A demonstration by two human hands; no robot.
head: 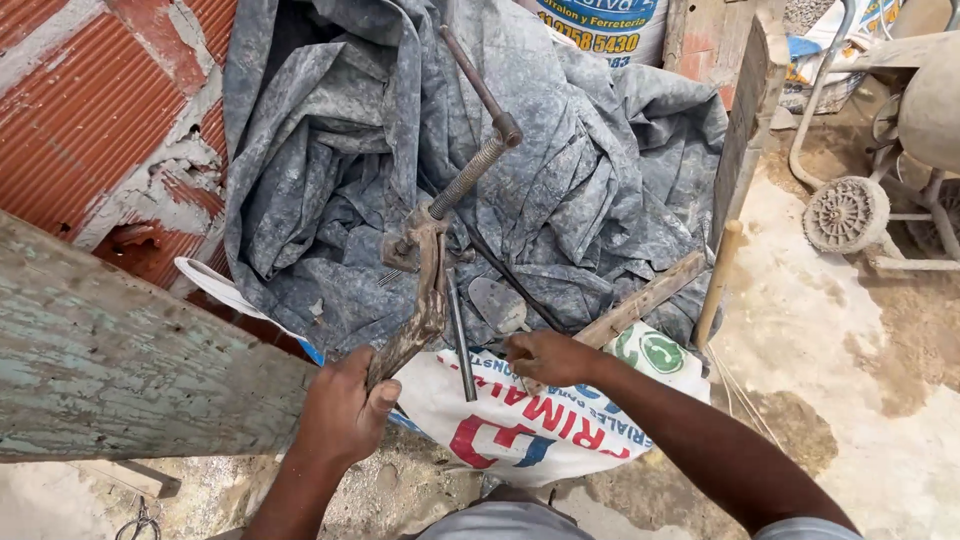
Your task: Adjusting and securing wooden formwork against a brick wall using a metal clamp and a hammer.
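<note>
Rusty iron screw clamp point(432, 262) sits clenched in our left hand point(340, 410), right hand point(545, 357) grasping a wooden handle point(640, 300); its top-heavy threaded rod could twist free.

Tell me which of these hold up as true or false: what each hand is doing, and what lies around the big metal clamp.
1. The left hand grips the rusty metal clamp by its lower end. True.
2. The right hand is lifted high, clear of everything. False: it is down on the white printed sack, by a wooden stick.
3. A grey dusty tarp lies crumpled behind the clamp. True.
4. The clamp's threaded screw points toward the person. False: it rises away, over the tarp.
5. A weathered wooden plank lies at the left. True.
</note>
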